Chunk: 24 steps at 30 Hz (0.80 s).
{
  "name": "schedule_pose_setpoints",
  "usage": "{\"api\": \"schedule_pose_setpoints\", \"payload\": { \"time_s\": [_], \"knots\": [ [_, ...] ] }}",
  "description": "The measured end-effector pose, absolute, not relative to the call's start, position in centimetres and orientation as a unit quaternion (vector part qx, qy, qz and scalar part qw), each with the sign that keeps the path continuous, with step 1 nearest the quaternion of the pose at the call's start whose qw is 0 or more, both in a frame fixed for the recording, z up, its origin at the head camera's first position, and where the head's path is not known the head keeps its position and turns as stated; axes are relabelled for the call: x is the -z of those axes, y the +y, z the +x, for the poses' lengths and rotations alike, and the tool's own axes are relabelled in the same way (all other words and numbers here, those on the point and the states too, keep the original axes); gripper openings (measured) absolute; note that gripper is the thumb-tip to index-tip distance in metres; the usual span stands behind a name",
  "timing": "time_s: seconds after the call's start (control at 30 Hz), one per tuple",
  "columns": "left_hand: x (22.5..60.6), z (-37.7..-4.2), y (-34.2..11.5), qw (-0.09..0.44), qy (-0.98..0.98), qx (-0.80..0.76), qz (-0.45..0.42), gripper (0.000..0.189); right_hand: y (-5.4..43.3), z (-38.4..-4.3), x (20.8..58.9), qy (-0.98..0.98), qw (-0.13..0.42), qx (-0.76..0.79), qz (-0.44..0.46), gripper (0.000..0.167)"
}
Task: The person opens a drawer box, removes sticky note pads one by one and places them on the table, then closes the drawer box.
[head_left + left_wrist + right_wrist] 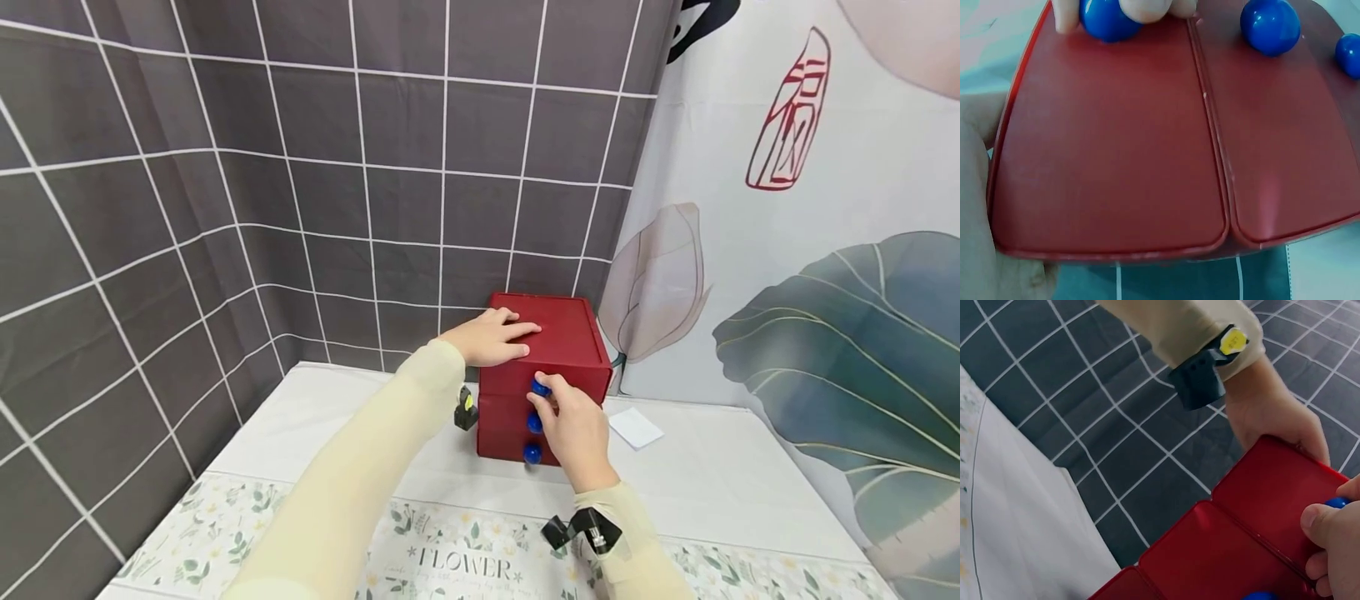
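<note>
A red drawer box [551, 329] with a stack of three drawers stands at the back of the table, each drawer front bearing a round blue knob. My left hand [491, 337] rests on the left part of its top, fingers spread and straight. With thumb and fingers, my right hand [576, 427] pinches the top blue knob [540, 387]. Below it are the middle knob [534, 422] and the bottom knob [532, 454]. In the left wrist view the top drawer front [1110, 150] sits flush beside the middle one [1279, 137].
A white square of paper [636, 427] lies right of the box. A floral cloth strip [465, 546] runs along the table's front. Behind the box hangs a dark grid-patterned curtain [397, 200], with a printed flower curtain [675, 317] to the right.
</note>
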State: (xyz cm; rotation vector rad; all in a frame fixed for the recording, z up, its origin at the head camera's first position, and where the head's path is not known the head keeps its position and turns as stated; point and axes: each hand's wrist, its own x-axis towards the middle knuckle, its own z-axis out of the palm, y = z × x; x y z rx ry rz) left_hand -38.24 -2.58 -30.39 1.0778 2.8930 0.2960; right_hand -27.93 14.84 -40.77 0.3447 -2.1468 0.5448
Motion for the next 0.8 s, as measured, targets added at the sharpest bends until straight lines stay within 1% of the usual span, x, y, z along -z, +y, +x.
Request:
{"api": "schedule_pose_setpoints", "payload": {
  "time_s": [0.13,0.3,0.5,0.6,0.73,0.8],
  "knots": [
    [30.0,-37.8,-2.2,0.013,0.937,-0.076,0.341,0.057,14.7,-27.8,40.4,-0.87,0.413,-0.239,0.128,0.038],
    [30.0,-37.4,-1.6,0.022,0.942,-0.056,0.329,0.058,14.7,-27.6,40.6,-0.876,0.385,-0.272,0.102,0.038],
    [30.0,-37.2,-0.4,-0.006,0.941,-0.057,0.335,0.055,14.6,-27.2,41.1,-0.871,0.374,-0.304,0.093,0.042],
    [30.6,-37.4,0.0,-0.016,0.94,-0.052,0.337,0.057,14.8,-27.0,41.8,-0.868,0.366,-0.318,0.104,0.049],
    [31.1,-38.0,0.1,-0.026,0.938,-0.054,0.343,0.064,15.3,-26.9,42.3,-0.862,0.365,-0.322,0.143,0.057],
    [31.2,-38.2,0.0,-0.03,0.936,-0.056,0.346,0.065,15.6,-26.9,42.3,-0.857,0.369,-0.32,0.164,0.059]
  ]
}}
